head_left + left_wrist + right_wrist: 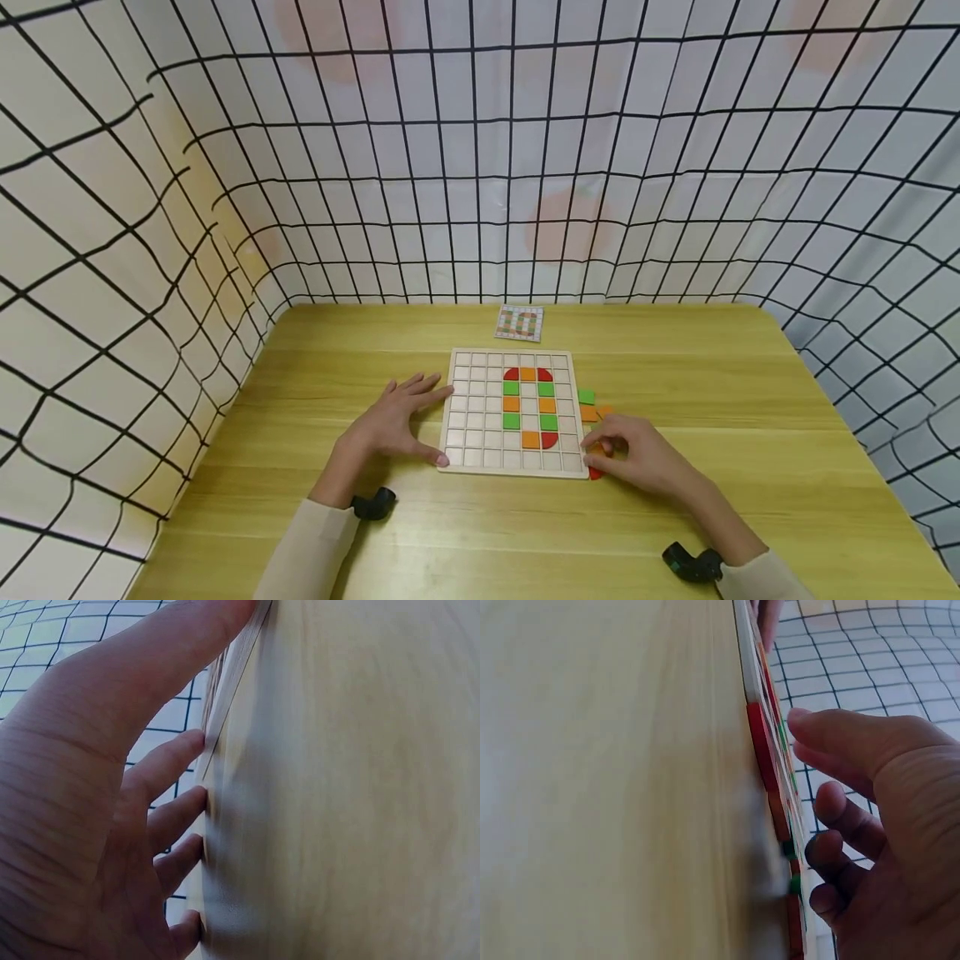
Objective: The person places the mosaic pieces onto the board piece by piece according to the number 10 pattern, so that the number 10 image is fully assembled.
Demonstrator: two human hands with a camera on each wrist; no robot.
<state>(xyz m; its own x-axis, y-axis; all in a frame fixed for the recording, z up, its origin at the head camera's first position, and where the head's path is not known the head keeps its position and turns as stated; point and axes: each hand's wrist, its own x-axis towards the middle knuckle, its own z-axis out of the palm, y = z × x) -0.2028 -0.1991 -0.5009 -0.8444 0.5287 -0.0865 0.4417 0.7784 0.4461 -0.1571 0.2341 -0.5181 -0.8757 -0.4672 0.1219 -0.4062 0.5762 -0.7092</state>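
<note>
In the head view a pale wooden grid board [475,457] lies flat on the table. Red quarter-round tiles [512,374], orange square tiles [528,374] and green square tiles [511,422] form a ring on it, with a bare cell at its lower left corner. My left hand [393,421] is spread at the board's left edge, thumb at the near corner and index finger touching the side. Loosely curled, my right hand [637,454] hovers over loose tiles by the right edge, including a red tile [596,474]. No tile shows between its fingers.
A small pattern card [519,323] lies beyond the board. Loose green [587,397] and orange tiles [588,412] sit along the board's right side. White cloth with a black grid [480,150] stands around the back and sides of the wooden table [360,333].
</note>
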